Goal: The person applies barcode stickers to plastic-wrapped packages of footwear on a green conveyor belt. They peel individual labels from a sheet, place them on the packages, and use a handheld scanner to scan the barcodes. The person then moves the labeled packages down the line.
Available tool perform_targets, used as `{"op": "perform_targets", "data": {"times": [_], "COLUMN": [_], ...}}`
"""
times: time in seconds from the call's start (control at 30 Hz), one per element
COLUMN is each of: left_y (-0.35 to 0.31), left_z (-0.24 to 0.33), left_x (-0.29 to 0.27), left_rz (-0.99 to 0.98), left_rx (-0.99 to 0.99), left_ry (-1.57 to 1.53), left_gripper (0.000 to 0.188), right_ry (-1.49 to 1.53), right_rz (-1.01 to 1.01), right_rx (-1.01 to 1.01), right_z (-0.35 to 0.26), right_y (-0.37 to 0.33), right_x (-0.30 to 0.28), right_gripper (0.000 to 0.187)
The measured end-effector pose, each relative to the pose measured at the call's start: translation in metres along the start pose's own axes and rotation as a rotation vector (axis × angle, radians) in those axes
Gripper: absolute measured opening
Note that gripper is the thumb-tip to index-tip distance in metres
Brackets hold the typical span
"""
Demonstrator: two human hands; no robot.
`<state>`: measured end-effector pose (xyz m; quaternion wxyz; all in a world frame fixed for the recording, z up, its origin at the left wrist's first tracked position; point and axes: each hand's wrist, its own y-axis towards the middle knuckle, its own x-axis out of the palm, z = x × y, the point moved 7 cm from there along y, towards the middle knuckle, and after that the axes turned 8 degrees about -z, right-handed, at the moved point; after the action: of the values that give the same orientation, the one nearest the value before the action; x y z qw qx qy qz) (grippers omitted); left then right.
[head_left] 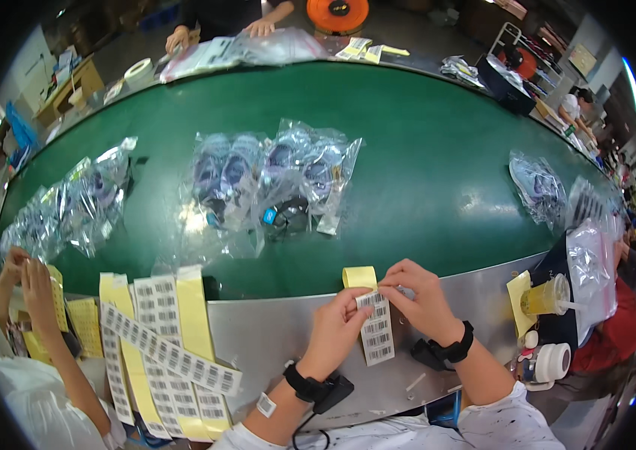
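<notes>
A narrow paper strip of white, black-barcoded labels on yellow backing (379, 339) — its upper end curled over, yellow side showing; its printed lower length slants down, labels facing up — over a grey metal ledge (273, 330).

On our bench (423, 172), label sheets (164, 346) lie along the near edge, left of our held strip (378, 331), a cup (541, 298) to its right, bagged shoes (237, 166) behind.

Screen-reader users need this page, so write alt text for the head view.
A person's left hand holds a strip of printed labels over a metal ledge, while the right hand pinches near its upper edge. Beyond, bagged shoes sit on a green belt; more label strips lie to the left.
</notes>
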<state>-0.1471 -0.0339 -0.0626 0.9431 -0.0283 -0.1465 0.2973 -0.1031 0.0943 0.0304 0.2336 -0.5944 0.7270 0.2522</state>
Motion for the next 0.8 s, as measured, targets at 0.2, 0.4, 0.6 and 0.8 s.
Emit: {"op": "perform_targets", "data": {"times": [0.2,0.4,0.6,0.8], "left_y": [-0.005,-0.014,-0.011,0.0], "left_z": [0.01,0.021,0.025,0.002], "left_x": [0.0,0.001,0.006,0.004], "left_rz": [0.047,-0.031,-0.108,-0.049], "left_rx": [0.058,0.081,-0.016,0.016], "left_ry": [0.112,0.189,0.22,-0.345], "left_gripper": [0.025,0.025,0.031,0.046], "right_ry": [-0.026,0.143,-0.139,-0.244], "right_rz": [0.082,0.039,0.12,0.037], "right_rx": [-0.011,0.079,-0.062,-0.261], "right_z": [-0.004,0.008,-0.021,-0.063], "right_y": [-0.011,-0.017,-0.025,-0.006], "right_x": [0.003,0.006,0.0,-0.003], "right_gripper": [0.009,0.008,0.009,0.011]}}
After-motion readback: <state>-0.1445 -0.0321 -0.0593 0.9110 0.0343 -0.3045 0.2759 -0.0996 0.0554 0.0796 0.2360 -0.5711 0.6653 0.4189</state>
